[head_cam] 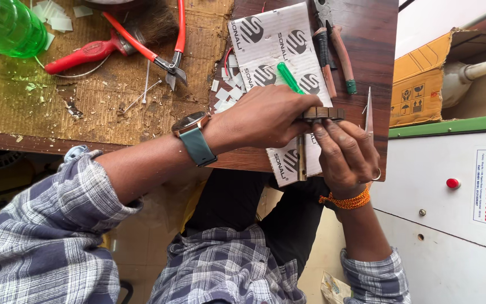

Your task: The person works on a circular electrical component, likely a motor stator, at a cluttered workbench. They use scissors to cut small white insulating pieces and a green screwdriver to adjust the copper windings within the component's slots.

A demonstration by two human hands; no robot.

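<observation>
Brown slotted block (323, 114) is being held over the near edge of the table (375, 50), just above a printed grey card (274, 39). Left hand (268, 118) is closing around the block's left end from above; a watch (193, 130) is sitting on that wrist. Right hand (344, 155) is gripping the block from the near side, fingertips (320, 129) pressed against its lower face. Hands are meeting on the block. A green-handled tool (289, 77) is running under the left hand, and a brass-coloured rod (301, 157) is sticking out below it toward the body; whether the two are one piece cannot be told.

Containers: a green plastic bottle (5, 25) is lying at the far left corner, contents not readable. An open cardboard box (423, 84) is sitting to the right, beyond the table, with a pale pipe (479, 70) in it.

Edges and room: the block is hanging at the table's front edge, over the lap. Red-handled cutters (136, 48) are lying well to the left on a worn brown mat (85, 101), with white scraps (223, 95) scattered near the card. Brown-handled pliers (333, 53) are lying just beyond the hands.

Surface and room: dark wood-grain tabletop; a white machine cabinet (440, 225) with red and green buttons is standing on the right.
</observation>
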